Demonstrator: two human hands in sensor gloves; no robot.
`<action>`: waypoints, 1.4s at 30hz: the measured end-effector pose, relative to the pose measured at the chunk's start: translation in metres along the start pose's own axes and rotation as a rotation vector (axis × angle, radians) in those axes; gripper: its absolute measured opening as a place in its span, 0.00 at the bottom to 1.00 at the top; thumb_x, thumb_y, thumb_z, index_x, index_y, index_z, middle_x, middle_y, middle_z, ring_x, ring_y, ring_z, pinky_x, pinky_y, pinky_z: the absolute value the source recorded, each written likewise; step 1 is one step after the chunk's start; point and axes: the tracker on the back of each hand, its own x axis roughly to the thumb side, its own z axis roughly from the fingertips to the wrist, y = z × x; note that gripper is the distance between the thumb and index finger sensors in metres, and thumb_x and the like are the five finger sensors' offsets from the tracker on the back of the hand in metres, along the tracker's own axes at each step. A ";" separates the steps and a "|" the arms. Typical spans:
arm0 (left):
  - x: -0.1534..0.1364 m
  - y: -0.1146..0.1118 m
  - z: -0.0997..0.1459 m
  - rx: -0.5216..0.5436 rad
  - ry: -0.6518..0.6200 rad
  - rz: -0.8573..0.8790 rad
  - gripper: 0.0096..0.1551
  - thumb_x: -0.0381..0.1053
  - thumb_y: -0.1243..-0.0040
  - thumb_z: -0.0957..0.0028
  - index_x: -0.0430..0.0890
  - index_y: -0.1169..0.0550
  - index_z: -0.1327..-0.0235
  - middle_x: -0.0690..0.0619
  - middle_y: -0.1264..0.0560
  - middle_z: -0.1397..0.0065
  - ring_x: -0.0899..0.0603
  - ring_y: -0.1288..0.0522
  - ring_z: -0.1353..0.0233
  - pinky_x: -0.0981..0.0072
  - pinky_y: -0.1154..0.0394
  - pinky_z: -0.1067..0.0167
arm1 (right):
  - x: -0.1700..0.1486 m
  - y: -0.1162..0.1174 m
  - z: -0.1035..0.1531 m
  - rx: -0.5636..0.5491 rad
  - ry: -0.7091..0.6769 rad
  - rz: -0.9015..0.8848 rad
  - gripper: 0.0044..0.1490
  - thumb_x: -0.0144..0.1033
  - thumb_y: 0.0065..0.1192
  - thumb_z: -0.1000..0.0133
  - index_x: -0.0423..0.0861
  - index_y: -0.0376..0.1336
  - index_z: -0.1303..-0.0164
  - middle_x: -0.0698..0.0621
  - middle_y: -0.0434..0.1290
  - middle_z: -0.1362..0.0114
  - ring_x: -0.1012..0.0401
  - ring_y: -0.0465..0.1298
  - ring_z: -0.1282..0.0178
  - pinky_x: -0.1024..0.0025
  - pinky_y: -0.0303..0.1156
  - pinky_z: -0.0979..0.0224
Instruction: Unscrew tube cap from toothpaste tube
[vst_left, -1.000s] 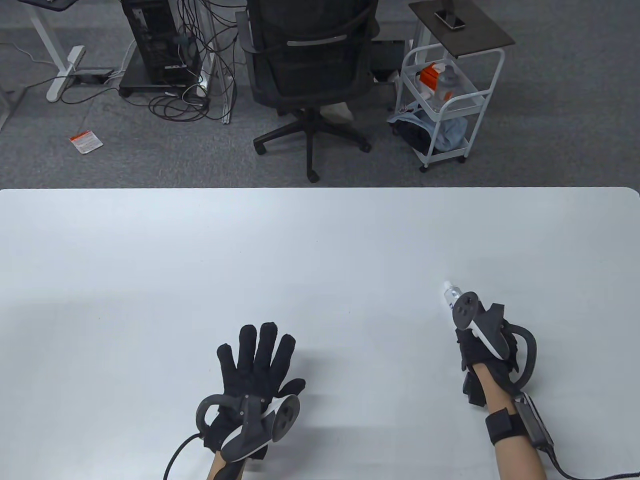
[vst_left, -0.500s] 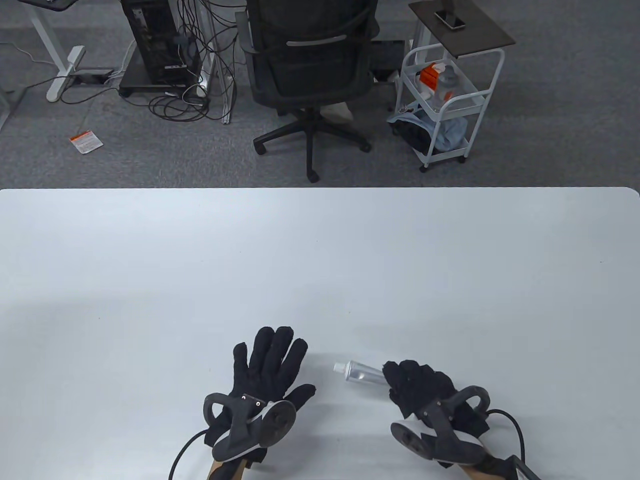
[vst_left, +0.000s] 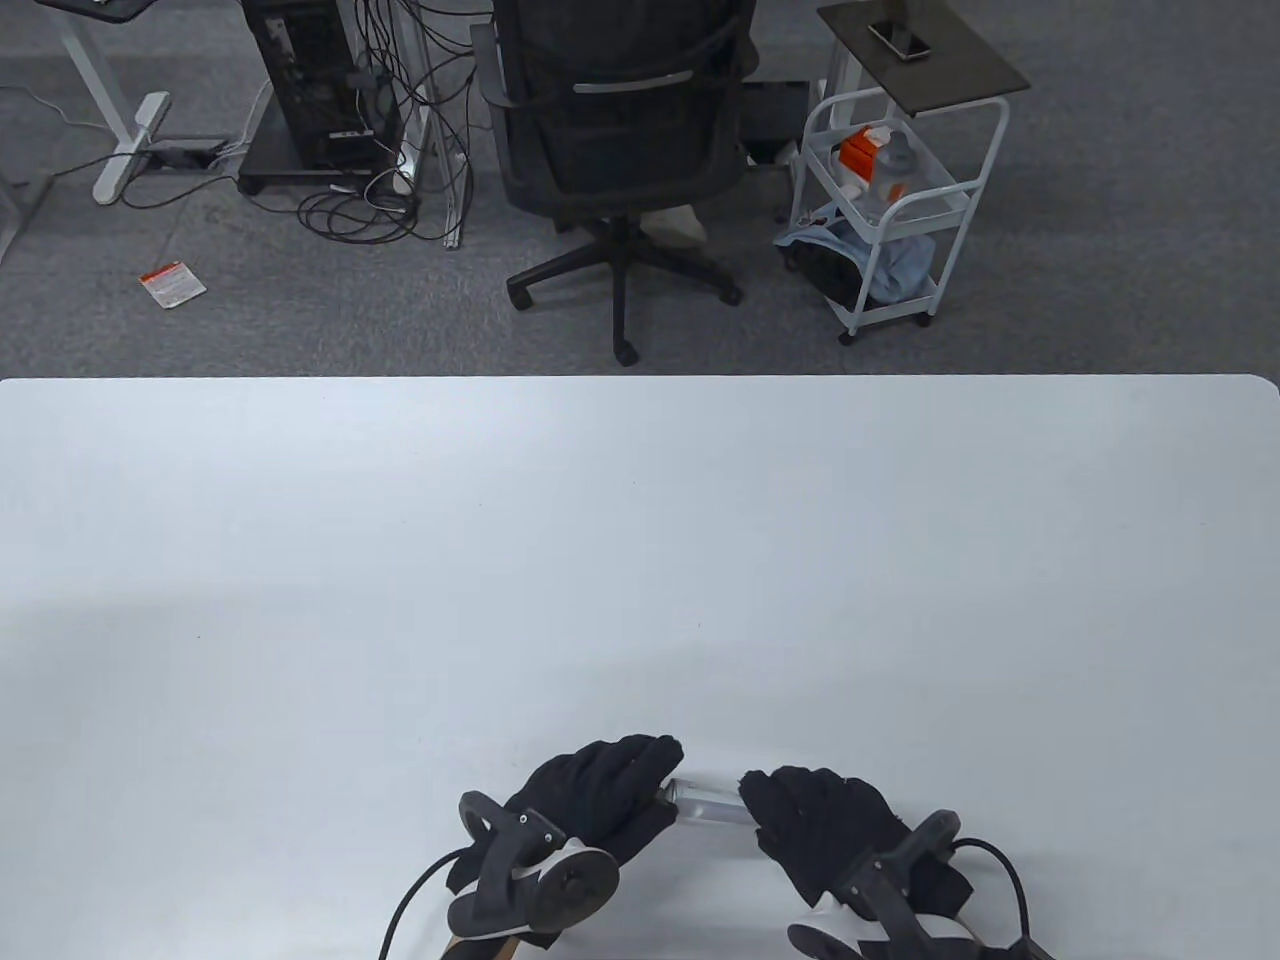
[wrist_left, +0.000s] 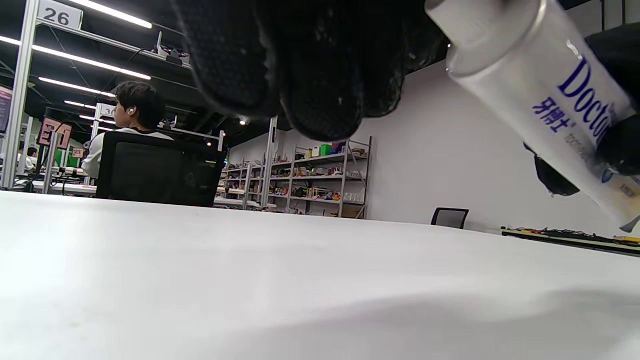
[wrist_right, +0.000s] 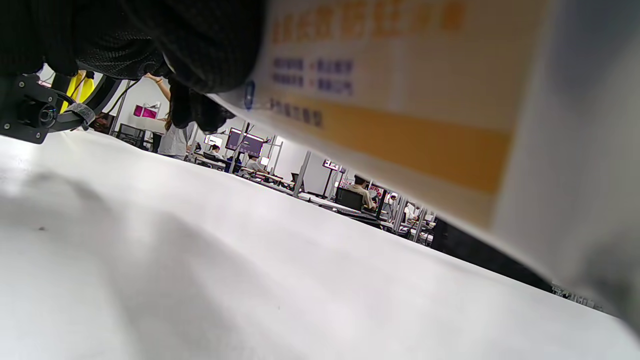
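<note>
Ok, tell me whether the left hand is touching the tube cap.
Cannot tell. In the table view the left hand covers the toothpaste tube at its cap end; the left wrist view crops the cap off.

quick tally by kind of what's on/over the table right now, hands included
Gloved hands: 2, left hand and right hand
Hand trackers: 2, left tracker and right tracker
Toothpaste tube: 1, toothpaste tube, held between both hands above the table
Total: 5
</note>
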 end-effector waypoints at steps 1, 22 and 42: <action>0.000 0.000 0.000 0.003 0.003 -0.006 0.31 0.67 0.64 0.39 0.63 0.33 0.23 0.58 0.22 0.29 0.52 0.16 0.36 0.59 0.18 0.39 | -0.001 0.000 0.000 -0.003 0.001 -0.007 0.37 0.36 0.61 0.40 0.39 0.54 0.23 0.31 0.64 0.30 0.34 0.72 0.38 0.44 0.74 0.39; -0.007 0.002 -0.001 0.050 0.025 0.118 0.27 0.67 0.67 0.40 0.58 0.20 0.58 0.65 0.17 0.67 0.59 0.17 0.71 0.70 0.17 0.66 | 0.000 0.002 0.003 -0.036 -0.011 -0.080 0.36 0.36 0.60 0.40 0.39 0.54 0.24 0.31 0.64 0.30 0.34 0.72 0.38 0.44 0.74 0.40; -0.006 0.002 0.000 0.060 0.014 0.107 0.26 0.65 0.63 0.38 0.59 0.26 0.36 0.62 0.17 0.44 0.56 0.14 0.49 0.64 0.16 0.47 | -0.007 0.002 0.003 -0.028 0.016 -0.113 0.36 0.37 0.60 0.40 0.39 0.54 0.24 0.31 0.64 0.30 0.34 0.72 0.39 0.44 0.73 0.40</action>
